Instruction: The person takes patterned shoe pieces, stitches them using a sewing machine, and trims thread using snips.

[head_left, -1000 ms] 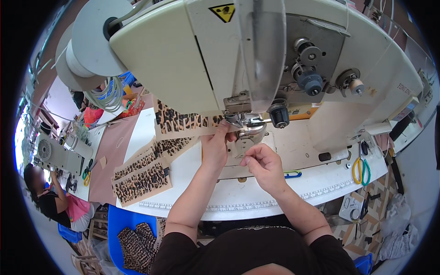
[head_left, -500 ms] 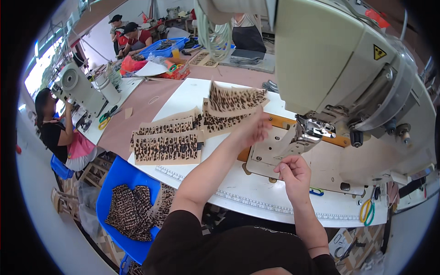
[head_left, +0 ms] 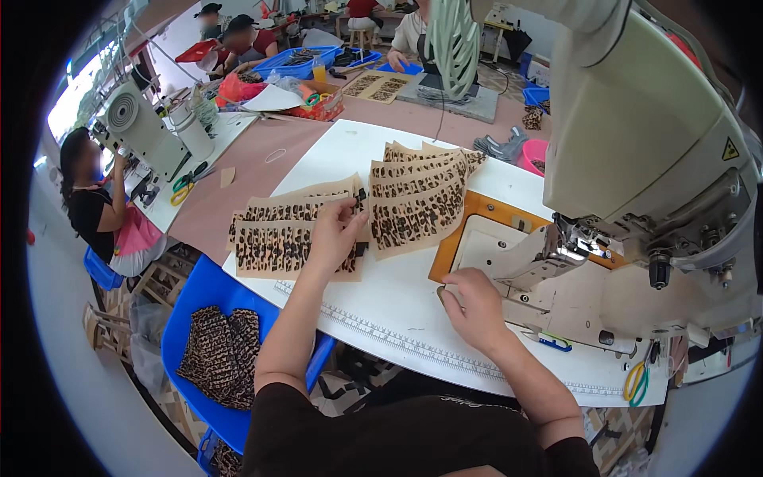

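Left hand (head_left: 332, 237) over left leopard-print sheets (head_left: 270, 248) — grip cannot be told, right hand (head_left: 477, 308) loosely curled near sewing machine (head_left: 636, 135) — grip likewise unclear

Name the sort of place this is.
Likely a sewing workshop: an industrial sewing machine stands at the white worktable, leopard-print pieces lie on that table, and a person at far left sits by another machine.

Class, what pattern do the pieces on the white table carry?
The pieces show leopard print, dark on tan, clearest in the head view.
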Motion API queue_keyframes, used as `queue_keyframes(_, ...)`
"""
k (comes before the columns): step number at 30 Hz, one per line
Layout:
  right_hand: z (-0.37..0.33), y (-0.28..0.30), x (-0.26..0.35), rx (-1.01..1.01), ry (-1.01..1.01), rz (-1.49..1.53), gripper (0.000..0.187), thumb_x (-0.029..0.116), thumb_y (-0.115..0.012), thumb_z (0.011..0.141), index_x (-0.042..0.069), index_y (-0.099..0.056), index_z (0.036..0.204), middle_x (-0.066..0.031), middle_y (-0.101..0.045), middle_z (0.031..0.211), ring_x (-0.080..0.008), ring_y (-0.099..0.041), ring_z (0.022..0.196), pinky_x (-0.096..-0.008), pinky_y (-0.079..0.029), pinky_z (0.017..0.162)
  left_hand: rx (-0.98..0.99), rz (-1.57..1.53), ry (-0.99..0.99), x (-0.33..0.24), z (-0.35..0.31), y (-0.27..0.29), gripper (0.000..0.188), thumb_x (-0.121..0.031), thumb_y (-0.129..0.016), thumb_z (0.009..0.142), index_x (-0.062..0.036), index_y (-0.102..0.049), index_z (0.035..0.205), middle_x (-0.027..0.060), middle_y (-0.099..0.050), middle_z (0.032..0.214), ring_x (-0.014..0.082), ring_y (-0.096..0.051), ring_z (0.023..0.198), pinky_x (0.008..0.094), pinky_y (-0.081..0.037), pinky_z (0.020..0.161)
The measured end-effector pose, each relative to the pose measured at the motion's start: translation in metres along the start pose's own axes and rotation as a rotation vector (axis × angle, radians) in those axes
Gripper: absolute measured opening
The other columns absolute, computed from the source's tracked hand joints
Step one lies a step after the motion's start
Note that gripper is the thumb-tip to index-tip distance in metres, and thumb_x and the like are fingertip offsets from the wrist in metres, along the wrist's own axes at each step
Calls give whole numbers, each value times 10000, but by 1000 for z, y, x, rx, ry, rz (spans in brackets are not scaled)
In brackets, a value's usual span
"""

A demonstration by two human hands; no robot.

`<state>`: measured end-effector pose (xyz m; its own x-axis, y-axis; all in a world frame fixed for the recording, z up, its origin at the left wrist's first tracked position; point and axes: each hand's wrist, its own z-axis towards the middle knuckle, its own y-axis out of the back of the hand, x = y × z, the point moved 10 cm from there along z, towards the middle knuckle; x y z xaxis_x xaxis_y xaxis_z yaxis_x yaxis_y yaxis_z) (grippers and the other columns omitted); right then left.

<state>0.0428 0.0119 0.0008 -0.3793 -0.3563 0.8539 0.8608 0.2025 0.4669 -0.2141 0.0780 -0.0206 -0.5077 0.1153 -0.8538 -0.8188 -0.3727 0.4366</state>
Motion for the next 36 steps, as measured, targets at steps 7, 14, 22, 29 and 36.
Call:
queue_keyframes(7, 75, -94, 4, 157, 552, -1042, 409, 215, -564, 766, 81, -492, 1145, -141, -399, 1270, -299, -320, 1207, -521, -187, 978, -126, 329, -251, -13, -7, -5, 350, -175, -605, 771, -21, -539, 1078, 155, -552, 1002, 303, -517, 928, 392, -402, 789)
queue_keyframes(14, 139, -90, -23, 76, 410, -1184, 456, 324, -489, 821, 101, -444, 1216, -143, -382, 1294, -305, -298, 1231, -572, -155, 975, -165, 453, -320, -15, -15, -3, 291, -119, -574, 772, -20, -540, 1043, 148, -543, 1011, 307, -473, 996, 391, -357, 861)
queue_keyframes(22, 183, -64, -56, -69, 159, -1152, 457, 325, -502, 810, 71, -462, 1188, -156, -400, 1261, -310, -304, 1203, -574, -190, 953, -195, 547, -284, -17, -11, -1, 255, -120, -583, 758, -68, -570, 1007, 109, -543, 1007, 264, -467, 1009, 401, -302, 885)
queue_keyframes(29, 141, -81, -18, 5, 343, -873, 393, 212, -593, 756, 46, -511, 1103, -158, -383, 1261, -316, -274, 1221, -534, -193, 985, -233, 587, -186, 7, -4, 20, 233, -156, -620, 737, -83, -615, 958, 102, -546, 976, 269, -476, 988, 407, -286, 915)
queue_keyframes(36, 72, -88, -6, 189, 420, -775, 360, 211, -576, 770, 66, -519, 1094, -143, -382, 1261, -305, -270, 1231, -493, -195, 1006, -117, 548, -296, -8, -11, 18, 221, -184, -650, 707, -66, -637, 893, 110, -539, 1004, 279, -452, 1020, 414, -280, 917)
